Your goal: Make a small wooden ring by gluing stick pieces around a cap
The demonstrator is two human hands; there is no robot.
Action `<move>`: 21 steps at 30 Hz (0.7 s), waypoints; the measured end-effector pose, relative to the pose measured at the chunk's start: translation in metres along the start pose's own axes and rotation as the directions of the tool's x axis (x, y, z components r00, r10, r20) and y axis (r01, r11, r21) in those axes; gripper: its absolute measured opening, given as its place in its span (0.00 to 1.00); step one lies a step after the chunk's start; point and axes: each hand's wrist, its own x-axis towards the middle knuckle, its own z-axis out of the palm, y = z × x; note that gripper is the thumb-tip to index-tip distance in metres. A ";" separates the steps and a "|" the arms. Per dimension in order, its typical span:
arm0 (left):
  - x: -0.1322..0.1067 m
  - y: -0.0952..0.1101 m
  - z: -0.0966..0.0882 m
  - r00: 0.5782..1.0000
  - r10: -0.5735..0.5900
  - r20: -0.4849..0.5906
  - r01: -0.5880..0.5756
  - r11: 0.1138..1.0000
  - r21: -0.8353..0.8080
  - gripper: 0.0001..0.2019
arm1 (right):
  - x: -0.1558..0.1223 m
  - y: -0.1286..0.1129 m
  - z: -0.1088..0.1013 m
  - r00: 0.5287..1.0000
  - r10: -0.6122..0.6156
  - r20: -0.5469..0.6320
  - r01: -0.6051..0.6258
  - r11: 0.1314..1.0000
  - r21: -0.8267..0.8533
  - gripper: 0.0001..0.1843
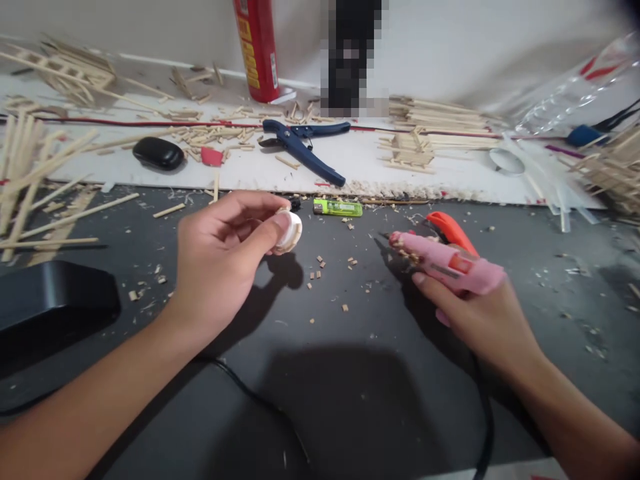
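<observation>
My left hand [225,257] is closed in a pinch on a small white round piece [290,230] with tiny wooden bits stuck round its rim, held just above the dark table. My right hand [487,320] grips a pink glue gun [447,263] with an orange trigger, its nozzle pointing left toward the white piece, a hand's width away. The gun's black cord [487,427] runs down past my right wrist.
A green lighter [337,207] lies beyond the hands. Blue cutters [300,143], a black oval object [158,153], a red can [256,50] and piles of wooden sticks [30,167] lie on the white board [360,163]. A black box [50,300] sits at the left.
</observation>
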 end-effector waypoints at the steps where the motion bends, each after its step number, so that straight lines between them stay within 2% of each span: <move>1: 0.000 0.000 0.001 1.000 -0.010 0.005 0.010 1.000 0.006 0.07 | -0.001 0.001 -0.001 1.000 0.023 0.014 -0.022 0.999 -0.041 0.13; 2: -0.001 0.001 0.002 1.000 -0.020 0.013 0.020 1.000 0.007 0.06 | -0.003 0.001 -0.001 1.000 0.013 -0.008 -0.014 0.997 -0.071 0.16; 3: -0.001 0.001 0.002 0.999 -0.029 0.018 0.029 1.000 0.003 0.06 | -0.007 0.001 -0.002 0.995 -0.044 -0.084 0.037 0.996 -0.085 0.19; 4: -0.002 0.002 0.002 0.999 -0.033 0.021 0.033 0.999 -0.005 0.05 | -0.013 -0.001 -0.003 0.964 -0.145 -0.222 0.128 0.988 -0.089 0.22; 5: -0.002 0.003 0.002 0.999 -0.035 0.028 0.035 0.999 -0.013 0.04 | -0.021 -0.004 -0.004 0.887 -0.250 -0.388 0.228 0.968 -0.101 0.24; 6: -0.002 0.003 0.001 0.999 -0.035 0.037 0.036 0.999 -0.019 0.04 | -0.028 -0.011 -0.004 0.778 -0.345 -0.525 0.328 0.936 -0.130 0.24; 7: -0.002 0.004 0.001 0.998 -0.036 0.045 0.037 0.999 -0.021 0.03 | -0.035 -0.019 -0.003 0.700 -0.425 -0.573 0.407 0.898 -0.168 0.22; 8: -0.003 0.004 0.000 0.998 -0.032 0.050 0.033 0.999 -0.019 0.03 | -0.041 -0.030 -0.001 0.677 -0.492 -0.547 0.466 0.862 -0.199 0.19; 9: -0.003 0.004 0.000 0.998 -0.025 0.053 0.026 1.000 -0.017 0.03 | -0.044 -0.042 0.003 0.696 -0.597 -0.400 0.559 0.799 -0.220 0.14; 10: -0.003 0.005 0.000 0.998 -0.017 0.055 0.017 1.000 -0.015 0.03 | -0.045 -0.054 0.009 0.765 -0.636 -0.104 0.609 0.766 -0.204 0.13; 11: -0.003 0.005 0.000 0.998 -0.008 0.055 0.009 1.000 -0.017 0.03 | -0.043 -0.066 0.016 0.758 -0.648 0.079 0.651 0.740 -0.170 0.10; 12: -0.003 0.006 0.000 0.998 -0.002 0.055 0.003 1.000 -0.019 0.03 | -0.039 -0.075 0.025 0.757 -0.620 0.208 0.651 0.744 -0.152 0.10; 14: -0.003 0.007 0.000 0.998 -0.003 0.061 0.005 1.000 -0.025 0.03 | -0.027 -0.088 0.043 0.769 -0.526 0.364 0.616 0.761 -0.201 0.12; 17: -0.003 0.010 0.000 0.997 -0.010 0.072 0.012 1.000 -0.018 0.03 | -0.009 -0.091 0.064 0.759 -0.454 0.467 0.611 0.745 -0.268 0.14; 21: -0.005 0.013 0.000 0.996 -0.022 0.085 0.023 1.000 -0.010 0.03 | -0.001 -0.085 0.072 0.751 -0.449 0.484 0.613 0.746 -0.260 0.14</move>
